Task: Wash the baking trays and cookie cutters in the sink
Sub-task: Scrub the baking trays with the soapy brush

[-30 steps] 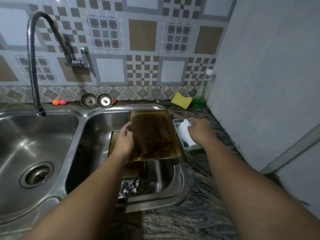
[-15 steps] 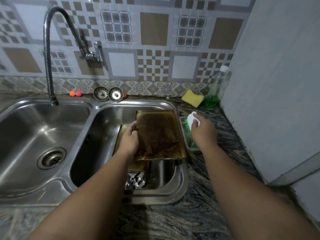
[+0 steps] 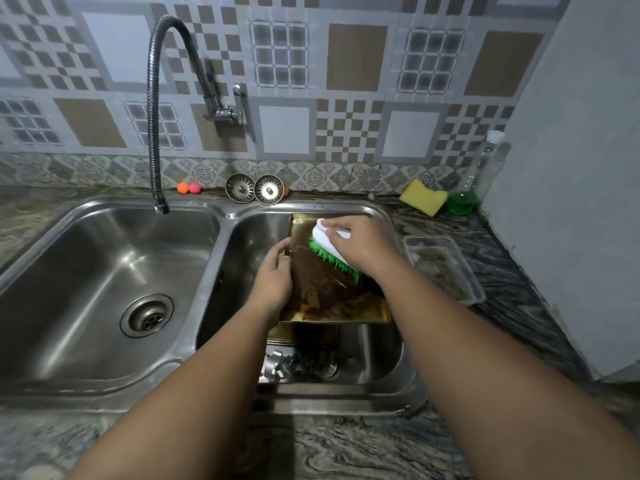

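Now, right hand (image 3: 360, 247) grips white brush (image 3: 325, 237) with green bristles, fingers curled over its back. Bristles press on far part of baking tray (image 3: 325, 289). Tray is stained brown and sits in right basin of sink (image 3: 346, 400), far edge near back rim. Left hand (image 3: 275, 278) holds tray's left edge, fingers curled on rim. Second tray (image 3: 280, 336) lies under it, only corner visible. Cookie cutters (image 3: 280, 363) are heaped on basin bottom, near front. On counter at right: clear plastic dish (image 3: 446, 268), yellow sponge (image 3: 424, 197), bottle (image 3: 474, 181) with green liquid. Tap (image 3: 152, 109) hangs over left basin.
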